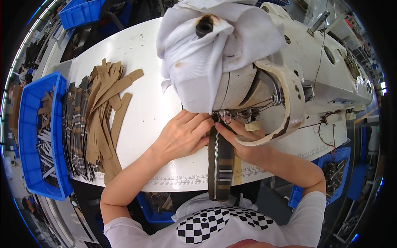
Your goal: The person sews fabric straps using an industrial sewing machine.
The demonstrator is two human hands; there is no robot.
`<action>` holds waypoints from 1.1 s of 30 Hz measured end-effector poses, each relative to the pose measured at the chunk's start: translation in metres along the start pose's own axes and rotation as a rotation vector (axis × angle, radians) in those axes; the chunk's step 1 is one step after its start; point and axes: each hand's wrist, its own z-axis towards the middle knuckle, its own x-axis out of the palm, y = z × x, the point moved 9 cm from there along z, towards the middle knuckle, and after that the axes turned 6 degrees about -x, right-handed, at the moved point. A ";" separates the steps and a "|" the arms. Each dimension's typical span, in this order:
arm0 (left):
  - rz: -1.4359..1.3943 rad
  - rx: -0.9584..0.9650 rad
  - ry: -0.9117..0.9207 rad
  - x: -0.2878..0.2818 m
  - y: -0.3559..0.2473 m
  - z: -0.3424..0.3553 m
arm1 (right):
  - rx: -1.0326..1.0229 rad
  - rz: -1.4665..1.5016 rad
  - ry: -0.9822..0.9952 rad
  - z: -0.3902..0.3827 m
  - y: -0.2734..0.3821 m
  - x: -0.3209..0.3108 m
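The left hand [184, 134], curled, and right hand [247, 152], forefinger extended, touch the zippered strip [222, 159], grip unclear; it's likely light, pliable, best held by fabric edges.

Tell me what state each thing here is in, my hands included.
Zipper strip: lengthwise, lower end past the table edge.
Left hand: fingers bent, beside the strip's upper end.
Right hand: partly hidden by the curved guard, fingers at the strip.
Sewing machine: partly covered; can't tell if running.
White cloth: draped over the machine, stained.
Brown strips: loosely heaped.
Left blue bin: open, strips inside.
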 end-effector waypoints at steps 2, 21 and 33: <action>0.000 0.011 -0.003 -0.001 0.000 -0.001 | 0.001 0.006 0.003 0.002 0.000 0.001; 0.045 0.034 -0.028 -0.010 0.000 -0.004 | 0.066 -0.029 0.024 0.010 -0.005 0.008; 0.838 -1.065 -0.253 -0.187 0.150 -0.158 | 0.116 0.041 -0.139 0.005 -0.017 -0.018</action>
